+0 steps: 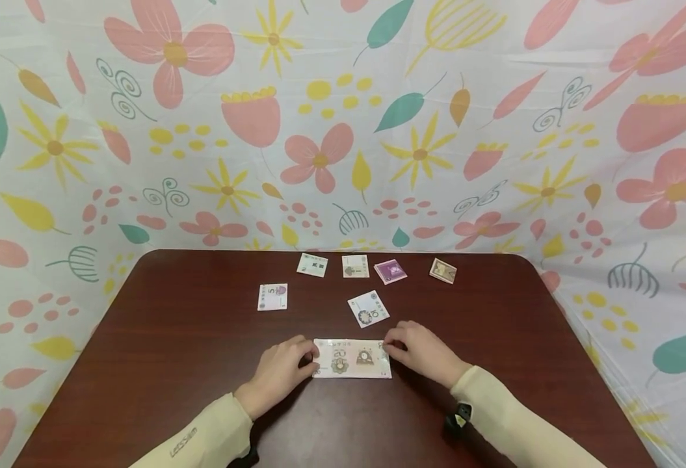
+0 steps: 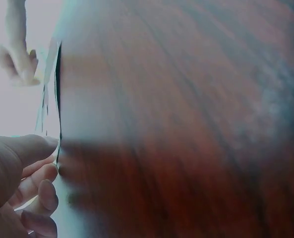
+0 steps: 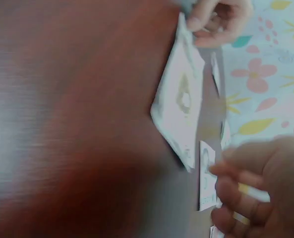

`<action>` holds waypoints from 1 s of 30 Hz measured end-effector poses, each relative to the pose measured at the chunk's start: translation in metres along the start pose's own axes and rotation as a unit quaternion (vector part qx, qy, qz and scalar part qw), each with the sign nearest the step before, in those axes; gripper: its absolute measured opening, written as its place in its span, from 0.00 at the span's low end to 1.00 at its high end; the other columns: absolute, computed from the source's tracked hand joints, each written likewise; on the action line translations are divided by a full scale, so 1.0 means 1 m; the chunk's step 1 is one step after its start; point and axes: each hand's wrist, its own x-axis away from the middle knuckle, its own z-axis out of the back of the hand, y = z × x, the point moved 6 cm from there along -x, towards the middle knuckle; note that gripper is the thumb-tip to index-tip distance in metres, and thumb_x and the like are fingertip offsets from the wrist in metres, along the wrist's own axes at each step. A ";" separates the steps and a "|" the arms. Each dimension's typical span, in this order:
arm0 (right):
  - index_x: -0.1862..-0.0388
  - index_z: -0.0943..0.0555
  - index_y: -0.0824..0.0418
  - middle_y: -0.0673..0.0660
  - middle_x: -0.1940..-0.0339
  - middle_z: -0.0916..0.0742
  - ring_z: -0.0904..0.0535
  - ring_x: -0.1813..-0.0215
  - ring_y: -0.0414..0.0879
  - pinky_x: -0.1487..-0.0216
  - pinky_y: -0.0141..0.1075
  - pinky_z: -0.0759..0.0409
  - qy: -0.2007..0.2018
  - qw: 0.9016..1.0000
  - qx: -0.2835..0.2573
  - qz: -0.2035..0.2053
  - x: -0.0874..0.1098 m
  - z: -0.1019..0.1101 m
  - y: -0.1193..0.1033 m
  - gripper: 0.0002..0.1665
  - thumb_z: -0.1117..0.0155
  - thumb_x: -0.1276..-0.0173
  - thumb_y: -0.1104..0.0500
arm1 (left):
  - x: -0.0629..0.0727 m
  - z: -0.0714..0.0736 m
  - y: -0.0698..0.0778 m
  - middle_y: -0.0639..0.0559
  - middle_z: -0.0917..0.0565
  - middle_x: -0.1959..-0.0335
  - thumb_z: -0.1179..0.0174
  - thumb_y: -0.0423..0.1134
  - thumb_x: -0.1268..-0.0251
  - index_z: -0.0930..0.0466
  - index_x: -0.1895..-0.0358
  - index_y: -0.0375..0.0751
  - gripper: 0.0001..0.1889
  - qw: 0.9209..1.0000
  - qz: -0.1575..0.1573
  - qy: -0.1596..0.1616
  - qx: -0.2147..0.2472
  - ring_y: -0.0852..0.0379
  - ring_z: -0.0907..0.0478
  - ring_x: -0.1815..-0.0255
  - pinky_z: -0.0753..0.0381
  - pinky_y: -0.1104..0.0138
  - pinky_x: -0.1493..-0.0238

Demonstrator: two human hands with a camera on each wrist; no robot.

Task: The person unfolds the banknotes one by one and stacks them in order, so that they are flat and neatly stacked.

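A wide, pale pinkish banknote (image 1: 351,359) marked 20 lies spread out across the front middle of the table. My left hand (image 1: 279,372) pinches its left end between thumb and fingers. In the left wrist view the left thumb (image 2: 32,147) lies against the note's edge, with the other fingers curled below. My right hand (image 1: 423,351) hovers by the note's upper right corner, fingers loosely bent. The right wrist view shows the right fingertips (image 3: 225,161) apart from the note's corner, with nothing between them.
Behind the note lie smaller, folded-looking notes: one marked 10 (image 1: 369,309), one marked 5 (image 1: 272,297), one marked 2 (image 1: 312,264), a pale greenish one (image 1: 355,266), a purple one (image 1: 390,271) and a brown one (image 1: 443,271). A flowered cloth (image 1: 319,195) hangs behind the dark table (image 1: 173,364).
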 end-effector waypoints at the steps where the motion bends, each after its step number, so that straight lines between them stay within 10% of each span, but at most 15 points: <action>1: 0.62 0.12 0.55 0.45 0.70 0.17 0.24 0.67 0.40 0.64 0.38 0.22 0.015 1.000 0.004 -0.017 -0.006 0.002 0.002 0.03 0.26 0.32 0.59 | 0.000 0.000 -0.001 0.62 0.22 0.69 0.24 0.39 0.41 0.14 0.64 0.50 0.07 1.000 0.001 0.000 0.000 0.64 0.25 0.74 0.27 0.66 0.74; 10: 0.57 0.19 0.64 0.57 0.68 0.18 0.19 0.67 0.52 0.65 0.49 0.19 0.039 0.980 0.041 -0.192 -0.043 -0.011 0.033 0.23 0.26 0.32 0.45 | 0.005 -0.002 -0.004 0.63 0.23 0.69 0.24 0.39 0.41 0.14 0.64 0.51 0.07 1.000 0.001 0.001 -0.007 0.63 0.24 0.74 0.27 0.65 0.75; 19: 0.70 0.25 0.62 0.57 0.72 0.22 0.19 0.68 0.55 0.66 0.53 0.19 0.025 0.976 0.061 -0.208 -0.059 -0.013 0.023 0.27 0.21 0.38 0.43 | 0.006 0.002 -0.003 0.63 0.22 0.69 0.23 0.39 0.42 0.14 0.64 0.51 0.08 1.000 -0.003 0.008 -0.004 0.62 0.23 0.74 0.26 0.65 0.75; 30: 0.57 0.24 0.63 0.56 0.70 0.15 0.21 0.67 0.51 0.60 0.47 0.22 0.010 0.972 -0.041 -0.232 -0.060 -0.012 0.033 0.21 0.22 0.35 0.54 | 0.004 -0.001 -0.001 0.63 0.21 0.68 0.24 0.39 0.40 0.14 0.63 0.50 0.07 1.000 -0.002 0.001 0.010 0.62 0.21 0.71 0.25 0.64 0.73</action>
